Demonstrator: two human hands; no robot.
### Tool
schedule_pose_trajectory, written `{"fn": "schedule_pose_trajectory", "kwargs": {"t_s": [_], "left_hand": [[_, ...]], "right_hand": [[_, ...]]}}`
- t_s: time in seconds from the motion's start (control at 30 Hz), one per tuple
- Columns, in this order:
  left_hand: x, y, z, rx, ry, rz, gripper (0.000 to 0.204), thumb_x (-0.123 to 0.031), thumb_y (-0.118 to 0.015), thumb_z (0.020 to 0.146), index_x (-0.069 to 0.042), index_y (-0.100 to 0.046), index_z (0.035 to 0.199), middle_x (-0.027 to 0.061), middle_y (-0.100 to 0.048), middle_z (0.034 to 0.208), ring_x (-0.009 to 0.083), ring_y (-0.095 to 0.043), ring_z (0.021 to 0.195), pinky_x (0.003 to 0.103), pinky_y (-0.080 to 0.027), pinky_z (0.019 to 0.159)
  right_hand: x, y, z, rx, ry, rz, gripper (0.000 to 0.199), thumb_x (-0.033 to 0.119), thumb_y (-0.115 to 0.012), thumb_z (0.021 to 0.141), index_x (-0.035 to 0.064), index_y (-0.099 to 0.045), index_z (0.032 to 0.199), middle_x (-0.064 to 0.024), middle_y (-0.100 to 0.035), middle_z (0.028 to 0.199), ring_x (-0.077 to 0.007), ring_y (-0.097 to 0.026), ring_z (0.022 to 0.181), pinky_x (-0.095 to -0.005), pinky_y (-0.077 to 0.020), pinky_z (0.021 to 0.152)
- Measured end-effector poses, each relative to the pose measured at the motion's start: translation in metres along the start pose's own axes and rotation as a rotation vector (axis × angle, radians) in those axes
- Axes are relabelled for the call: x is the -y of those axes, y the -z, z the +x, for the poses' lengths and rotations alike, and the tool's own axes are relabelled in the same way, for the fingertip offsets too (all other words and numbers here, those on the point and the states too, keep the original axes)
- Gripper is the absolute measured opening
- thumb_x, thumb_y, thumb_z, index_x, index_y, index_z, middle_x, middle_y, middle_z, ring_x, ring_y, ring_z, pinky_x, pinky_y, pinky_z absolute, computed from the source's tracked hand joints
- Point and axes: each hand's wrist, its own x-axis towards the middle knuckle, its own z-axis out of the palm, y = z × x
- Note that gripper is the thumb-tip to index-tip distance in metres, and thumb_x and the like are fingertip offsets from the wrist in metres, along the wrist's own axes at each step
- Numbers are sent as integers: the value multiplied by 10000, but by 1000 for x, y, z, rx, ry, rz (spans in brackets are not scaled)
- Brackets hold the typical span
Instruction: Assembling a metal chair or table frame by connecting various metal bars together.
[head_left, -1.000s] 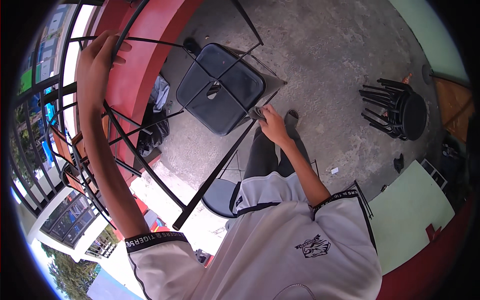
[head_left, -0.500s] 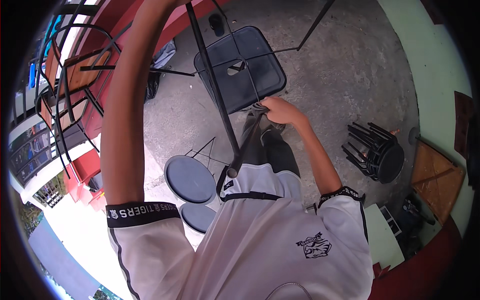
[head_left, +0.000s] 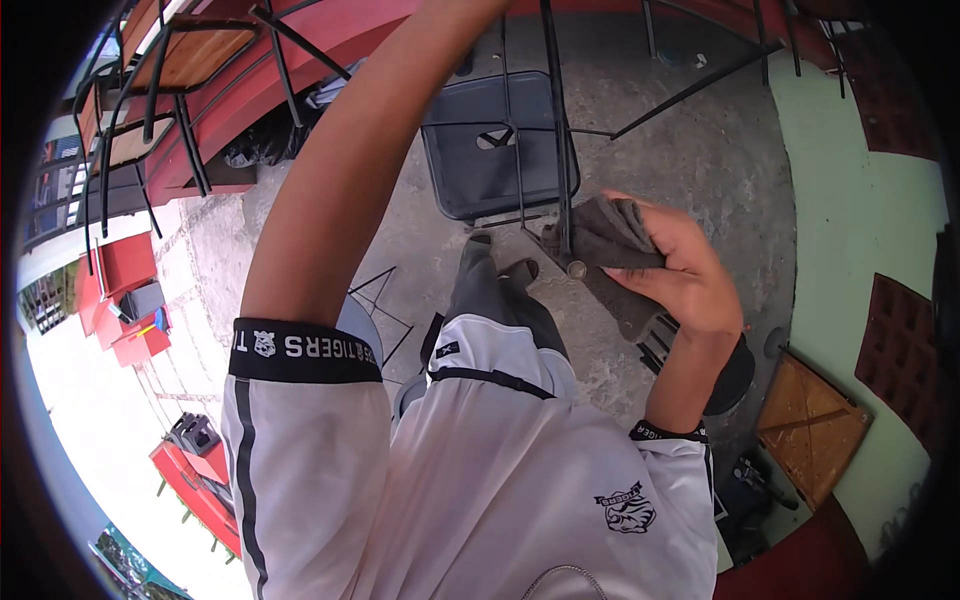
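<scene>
Grey cloth (head_left: 615,235): bunched in folds, with one part hanging lower toward the floor; it lies right at the near end of a black metal leg. Whether it wraps fully round that leg I cannot tell.
Right hand (head_left: 692,268): mine, closed on the cloth, fingers over the top and thumb below, pinching the folds between them.
Left hand: mine, beyond the upper edge; whether it is spread or gripping I cannot tell.
Left arm (head_left: 345,180): raised and reaching up across the view, left of the metal leg.
Metal leg (head_left: 564,150): straight and black, running down from the upper edge; its round end points toward me, just left of my right thumb.
Thin bars: crossing one another beside the leg, in front of the seat; a further black leg (head_left: 700,90) slants out to the upper right.
Black seat (head_left: 458,172): square with rounded corners, a hole in its middle, seen behind the bars. Contact between it and the bars cannot be confirmed.
Concrete floor (head_left: 695,155): grey and marked, beneath my feet.
Chairs (head_left: 205,55): wooden seats on black frames, upper left.
Black stools (head_left: 735,380): partly hidden behind my right forearm.
Wooden panel (head_left: 812,425): brown, beside the pale green wall (head_left: 825,210).
</scene>
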Motion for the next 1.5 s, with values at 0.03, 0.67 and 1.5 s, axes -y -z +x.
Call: {"fn": "schedule_pose_trajectory", "kwargs": {"t_s": [0.03, 0.67, 1.5], "left_hand": [[1, -1, 0, -19, -7, -29, 420, -417, -581, 820, -61, -793, 892, 244, -741, 965, 407, -719, 968, 470, -567, 893], [3, -9, -8, -155, -9, -152, 387, -320, -637, 778, -15, -791, 959, 216, -761, 1019, 319, -747, 988, 396, -577, 880], [4, -12, -15, 72, -238, -96, 217, -197, -614, 833, -99, -804, 867, 143, -773, 924, 295, -757, 850, 413, -569, 730]], "right_hand": [[5, 3, -7, -40, -46, 45, 357, -77, -617, 813, -101, -632, 1169, -110, -666, 1146, -169, -615, 1028, -274, -463, 936], [-356, -94, -43, -1015, -876, 784, 227, 124, -642, 969, 50, -678, 1181, -88, -725, 1109, -233, -698, 1017, -348, -528, 948], [-369, -180, 38, -1734, -36, 1607, 363, -33, -425, 973, -88, -567, 1302, -211, -635, 1330, -331, -598, 1271, -439, -464, 1126]]}}
